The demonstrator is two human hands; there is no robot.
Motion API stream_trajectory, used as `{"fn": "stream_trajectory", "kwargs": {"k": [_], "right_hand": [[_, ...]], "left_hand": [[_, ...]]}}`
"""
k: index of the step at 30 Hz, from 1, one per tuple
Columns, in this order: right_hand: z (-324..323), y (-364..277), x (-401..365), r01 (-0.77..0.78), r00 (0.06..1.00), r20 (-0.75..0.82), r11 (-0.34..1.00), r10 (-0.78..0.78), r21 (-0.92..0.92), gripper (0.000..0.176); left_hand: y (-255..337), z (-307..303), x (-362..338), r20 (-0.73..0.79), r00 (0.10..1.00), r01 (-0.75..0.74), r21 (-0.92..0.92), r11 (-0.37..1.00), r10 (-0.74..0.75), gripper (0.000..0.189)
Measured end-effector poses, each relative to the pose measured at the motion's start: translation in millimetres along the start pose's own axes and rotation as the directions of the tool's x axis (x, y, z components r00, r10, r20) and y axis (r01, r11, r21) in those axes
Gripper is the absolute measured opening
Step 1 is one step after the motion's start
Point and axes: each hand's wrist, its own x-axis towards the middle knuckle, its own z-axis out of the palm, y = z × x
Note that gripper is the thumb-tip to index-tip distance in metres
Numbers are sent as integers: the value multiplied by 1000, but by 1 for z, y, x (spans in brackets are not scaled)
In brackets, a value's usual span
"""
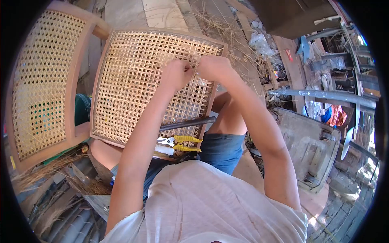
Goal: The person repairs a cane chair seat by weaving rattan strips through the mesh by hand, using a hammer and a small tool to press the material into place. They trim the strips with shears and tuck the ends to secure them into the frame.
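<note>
A wooden chair seat with woven cane point(133, 77) rests across my lap, joined at the left to a cane backrest point(40, 81). My left hand point(177, 75) is closed, its fingers curled above the right part of the weave. Close beside it, my right hand point(212, 68) pinches near the seat's right edge. Whatever thin thing the fingers hold is too small to make out. On the near side of the seat lie a dark rod point(188, 123), yellow-handled cutters point(184, 139) and a white cylindrical object point(164, 150).
Loose cane strands point(219, 24) lie on the boards beyond the seat. At the right are a grey plastic lid-like panel point(304, 150) and a long grey pipe point(324, 95) among clutter. More pipes point(77, 222) lie at the lower left.
</note>
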Motion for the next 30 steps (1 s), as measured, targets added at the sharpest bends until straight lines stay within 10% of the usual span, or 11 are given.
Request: {"fn": "stream_trajectory", "kwargs": {"k": [12, 18, 21, 26, 28, 30], "right_hand": [[-18, 91, -21, -92, 990, -122, 981, 72, -170, 44], [-6, 95, -33, -132, 939, -331, 988, 97, -84, 52], [-19, 77, -45, -98, 936, -345, 992, 67, -74, 47], [10, 69, -25, 29, 970, -240, 999, -23, 19, 30], [22, 63, -21, 111, 980, -168, 993, -104, 34, 19], [22, 55, -18, 106, 977, -187, 994, -106, -8, 19]], "left_hand": [[15, 28, -24, -196, 971, 109, -142, 984, -136, 25], [24, 41, -3, -426, 882, -221, -3, 975, 199, 26], [45, 28, 12, -19, 996, 40, -755, 654, -83, 28], [6, 19, 13, -36, 968, 119, -802, 585, -247, 23], [1, 12, 5, -92, 959, 178, -536, 825, -267, 17], [2, 9, 4, -25, 948, 250, -562, 788, -318, 16]]}}
